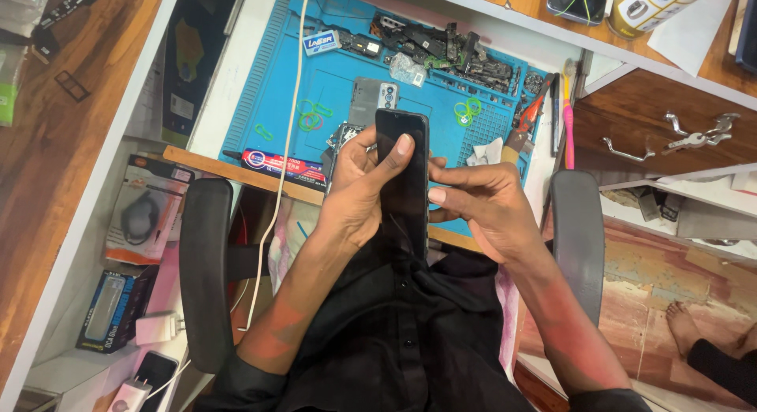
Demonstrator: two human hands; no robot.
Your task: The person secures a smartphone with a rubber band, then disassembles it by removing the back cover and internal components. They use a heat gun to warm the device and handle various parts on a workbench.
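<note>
— Where's the phone [404, 183] sitting right now?

— Up off the desk, held between both hands over the person's lap, just at the near edge of the blue work mat [347, 73]. Its dark screen faces up at us.

— Which way does it run?

— Long axis goes near to far, top end pointing away toward the mat, bottom end down by the black shirt [394, 341].

— And who's got it?

— The left hand [355, 195] mostly. It wraps the left edge and the back, fingers closed around the body, thumb laid across the glass near the top. The right hand [481, 207] comes in from the right side, fingers curled, thumb pressed against the right edge about halfway down.

— So both are touching?

— Both touching. The left carries it; the right only bears on the rim. Neither hand is spread wide.

— Anything close by?

— A phone back cover [374, 96] lies on the mat just beyond the top end, with green rubber bands [310, 119] to its left.
</note>
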